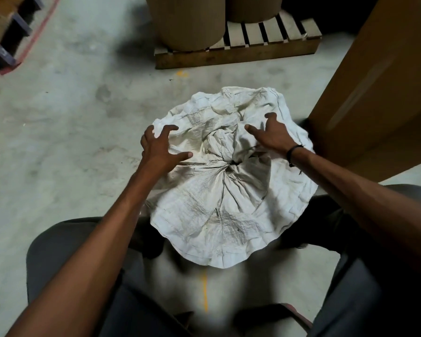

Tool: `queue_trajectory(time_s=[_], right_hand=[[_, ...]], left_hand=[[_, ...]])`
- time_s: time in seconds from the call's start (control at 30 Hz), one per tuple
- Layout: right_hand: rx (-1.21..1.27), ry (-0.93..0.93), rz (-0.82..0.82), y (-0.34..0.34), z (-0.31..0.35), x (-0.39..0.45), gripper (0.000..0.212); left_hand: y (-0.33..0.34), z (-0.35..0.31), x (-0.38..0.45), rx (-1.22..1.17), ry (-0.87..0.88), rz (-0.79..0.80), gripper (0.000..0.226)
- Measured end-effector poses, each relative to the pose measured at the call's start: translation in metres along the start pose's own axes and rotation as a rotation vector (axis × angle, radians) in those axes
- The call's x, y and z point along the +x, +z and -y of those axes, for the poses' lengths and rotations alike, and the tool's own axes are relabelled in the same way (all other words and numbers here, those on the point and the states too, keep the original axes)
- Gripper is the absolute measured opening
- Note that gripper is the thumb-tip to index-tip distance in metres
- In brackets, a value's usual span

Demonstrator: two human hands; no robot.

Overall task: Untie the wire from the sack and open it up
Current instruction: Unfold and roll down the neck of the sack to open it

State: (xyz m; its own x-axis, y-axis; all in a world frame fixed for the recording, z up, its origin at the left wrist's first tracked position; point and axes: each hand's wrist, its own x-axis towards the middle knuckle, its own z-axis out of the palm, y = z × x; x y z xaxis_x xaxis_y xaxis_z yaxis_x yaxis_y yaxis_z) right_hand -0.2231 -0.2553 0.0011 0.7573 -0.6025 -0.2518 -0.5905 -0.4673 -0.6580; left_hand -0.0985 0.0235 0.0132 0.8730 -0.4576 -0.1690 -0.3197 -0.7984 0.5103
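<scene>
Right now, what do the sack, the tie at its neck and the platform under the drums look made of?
The sack: woven fabric, likely plastic weave, off-white, matte and soiled; a fine grid texture and stiff creases show. The tie: dark and thin, too small to tell wire from cord. The pallet: bare wood, with slats and grain visible. The drums look like brown cardboard.

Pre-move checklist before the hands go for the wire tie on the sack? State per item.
1. Tie visible: ok. The dark wire shows at the gathered neck of the sack.
2. Tie undone: not ok; the neck is cinched.
3. Left hand free: ok, fingers spread, holding nothing, at the sack's left edge.
4. Right hand free: ok, fingers spread over the cloth above the neck.
5. Which way the wire is twisted: cannot tell, too small.
6. Room around the sack: ok on the left; a cardboard box stands close on the right.
</scene>
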Motion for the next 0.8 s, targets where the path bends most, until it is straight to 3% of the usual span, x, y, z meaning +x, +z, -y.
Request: queue_trajectory(time_s=[0.1,0.2,0.3,0.43,0.5,0.67,0.8], right_hand=[[-0.026,-0.046,-0.026,0.013,0.002,-0.001,0.088],[-0.079,-0.110,-0.052,0.026,-0.003,0.006,0.077],[-0.113,-0.187,-0.050,0.035,-0.007,0.018,0.058],[-0.120,-0.245,-0.004,0.034,-0.007,0.038,0.046],[-0.055,-0.217,0.016,0.029,-0.003,0.050,0.047],[-0.083,-0.185,-0.062,0.023,-0.006,0.073,0.077],[-0.128,-0.034,-0.056,0.019,-0.017,0.078,0.119]], left_hand=[[-0.006,-0.001,0.015,-0.024,0.016,0.200,0.081],[-0.004,-0.004,0.033,0.091,0.045,0.281,0.077],[0.007,-0.010,0.046,0.083,-0.021,0.262,0.083],[0.019,-0.022,0.061,-0.156,-0.073,0.149,0.049],[0.020,-0.025,0.063,-0.132,-0.044,0.084,0.047],[0.023,-0.019,0.064,0.022,0.087,0.016,0.070],[0.031,-0.028,0.061,0.149,0.210,0.203,0.085]])
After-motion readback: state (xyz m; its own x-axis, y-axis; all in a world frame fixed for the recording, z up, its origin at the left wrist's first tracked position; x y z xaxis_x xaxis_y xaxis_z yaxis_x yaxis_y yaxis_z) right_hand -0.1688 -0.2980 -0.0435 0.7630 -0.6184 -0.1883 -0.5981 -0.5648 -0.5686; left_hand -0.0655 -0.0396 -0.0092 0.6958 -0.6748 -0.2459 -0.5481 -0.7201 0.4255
